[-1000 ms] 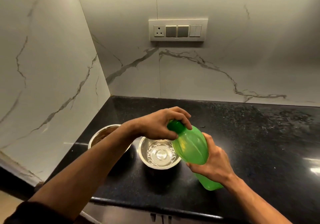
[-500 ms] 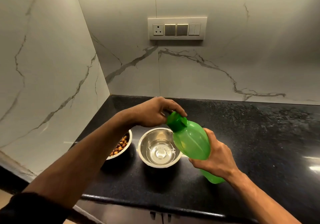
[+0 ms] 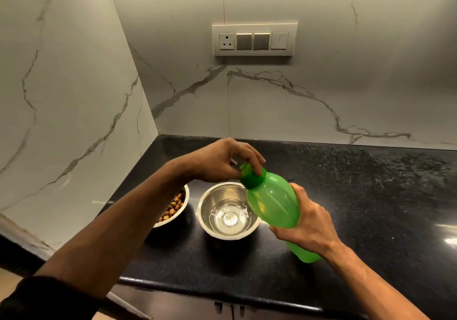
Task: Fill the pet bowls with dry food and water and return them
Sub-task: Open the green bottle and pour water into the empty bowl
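Observation:
Two steel bowls stand on the black counter (image 3: 346,196). The right bowl (image 3: 228,212) holds a little clear water. The left bowl (image 3: 174,208) holds brown dry food and is partly hidden behind my left forearm. My right hand (image 3: 306,228) grips the body of a green plastic bottle (image 3: 272,203), tilted with its neck up and to the left, above the water bowl's right rim. My left hand (image 3: 227,161) has its fingers on the bottle's green cap (image 3: 252,176).
Marble walls close the corner at the left and back. A switch plate with a socket (image 3: 254,40) hangs on the back wall. The counter's front edge (image 3: 222,292) runs below the bowls, with cabinet doors beneath. The counter stretches on to the right.
The bottle has risen and swung more upright, away from the water bowl. My left hand went up with the cap, uncovering the food bowl.

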